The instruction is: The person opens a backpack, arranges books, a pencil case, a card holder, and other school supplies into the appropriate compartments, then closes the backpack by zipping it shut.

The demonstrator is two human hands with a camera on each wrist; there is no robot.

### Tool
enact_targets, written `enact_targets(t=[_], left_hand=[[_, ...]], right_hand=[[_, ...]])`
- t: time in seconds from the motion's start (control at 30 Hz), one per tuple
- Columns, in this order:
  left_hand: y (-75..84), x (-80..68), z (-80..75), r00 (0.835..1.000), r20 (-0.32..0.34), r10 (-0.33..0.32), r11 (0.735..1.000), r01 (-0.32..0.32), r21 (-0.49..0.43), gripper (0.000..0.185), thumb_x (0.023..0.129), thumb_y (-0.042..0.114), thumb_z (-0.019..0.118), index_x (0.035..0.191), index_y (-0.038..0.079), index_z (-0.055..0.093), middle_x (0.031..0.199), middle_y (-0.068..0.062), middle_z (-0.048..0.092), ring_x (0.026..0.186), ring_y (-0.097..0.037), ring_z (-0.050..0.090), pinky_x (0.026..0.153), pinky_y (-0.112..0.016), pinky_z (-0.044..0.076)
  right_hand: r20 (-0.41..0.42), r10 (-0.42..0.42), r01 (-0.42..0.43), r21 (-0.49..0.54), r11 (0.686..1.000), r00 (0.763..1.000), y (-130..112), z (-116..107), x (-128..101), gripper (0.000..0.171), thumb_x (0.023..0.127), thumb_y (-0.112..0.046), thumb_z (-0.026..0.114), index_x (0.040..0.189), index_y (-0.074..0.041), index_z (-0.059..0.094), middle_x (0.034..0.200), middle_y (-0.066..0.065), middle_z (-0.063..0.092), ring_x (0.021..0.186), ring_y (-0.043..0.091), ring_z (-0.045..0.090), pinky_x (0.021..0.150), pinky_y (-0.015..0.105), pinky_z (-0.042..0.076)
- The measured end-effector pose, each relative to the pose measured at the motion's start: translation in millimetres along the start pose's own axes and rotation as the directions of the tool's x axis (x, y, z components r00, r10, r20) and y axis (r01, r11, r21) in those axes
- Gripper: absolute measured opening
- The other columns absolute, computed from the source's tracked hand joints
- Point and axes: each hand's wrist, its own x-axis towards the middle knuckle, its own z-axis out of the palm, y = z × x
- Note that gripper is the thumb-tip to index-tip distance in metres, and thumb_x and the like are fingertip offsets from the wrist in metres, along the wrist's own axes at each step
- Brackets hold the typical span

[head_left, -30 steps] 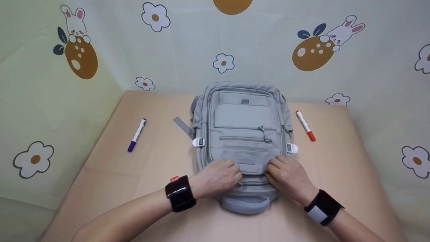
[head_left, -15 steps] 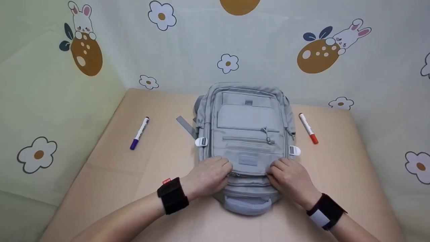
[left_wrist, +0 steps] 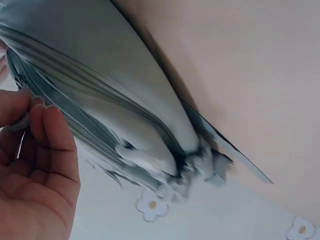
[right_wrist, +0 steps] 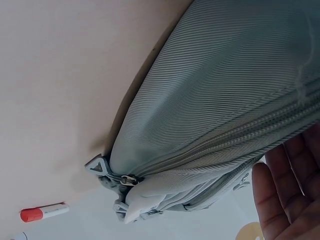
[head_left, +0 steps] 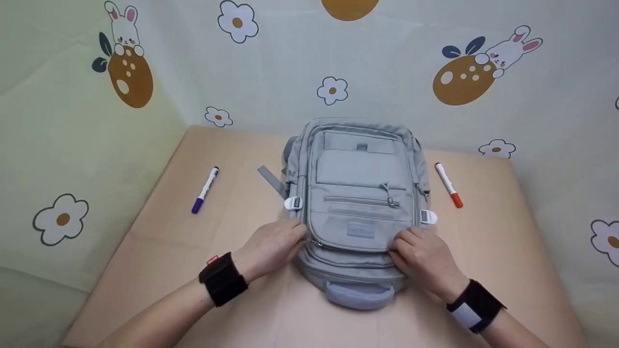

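Note:
A grey backpack (head_left: pixel 355 169) lies front side up, its padded top handle (head_left: pixel 360 296) nearest the person. At the near left corner of the front pocket, my left hand (head_left: pixel 273 247) pinches a zipper pull (left_wrist: pixel 19 123) between thumb and fingers. The left wrist view shows the pocket's zipper parted beside that hand. Across the bag, my right hand (head_left: pixel 425 258) grips the pocket's near right corner, fingertips on the fabric edge. Its thumb side is partly hidden in the head view. A second zipper pull (head_left: pixel 392 203) hangs on the small front zipper.
A purple-capped marker (head_left: pixel 205 190) lies left of the bag on the table (head_left: pixel 159 270). To the right is a red-capped marker (head_left: pixel 449 185). A loose grey strap (head_left: pixel 272 181) and white buckles (head_left: pixel 293 203) stick out at the sides. Patterned cloth walls (head_left: pixel 280 58) stand behind.
My left hand has moved left along the front pocket's zipper, from near the middle to the left corner. The right hand keeps its hold. The whole view has shifted slightly.

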Motion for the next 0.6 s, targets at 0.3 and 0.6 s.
enact_targets(t=[0.3, 0.6], left_hand=[[-11.5, -2.3, 2.2, 1.000, -0.016, -0.002, 1.000, 0.001, -0.011, 0.010, 0.097, 0.011, 0.068, 0.103, 0.013, 0.075, 0.101, -0.002, 0.063, 0.089, -0.018, 0.059, 0.073, -0.035, 0.054], [-11.4, -3.8, 2.4, 0.999, -0.050, 0.020, 0.999, -0.022, -0.047, 0.012, 0.092, 0.020, 0.077, 0.101, 0.013, 0.078, 0.103, 0.000, 0.065, 0.089, -0.016, 0.063, 0.073, -0.034, 0.055]], right_hand=[[0.038, 0.015, -0.015, -0.009, 1.000, 0.999, -3, -2, 5, 0.009, 0.081, -0.011, 0.074, 0.087, -0.013, 0.068, 0.086, -0.002, 0.063, 0.076, 0.019, 0.054, 0.062, 0.034, 0.045], [0.106, 0.043, -0.049, 0.054, 0.997, 0.993, -18, -12, 29, 0.018, 0.082, -0.021, 0.081, 0.093, -0.017, 0.067, 0.089, -0.006, 0.060, 0.080, 0.014, 0.052, 0.066, 0.033, 0.045]])
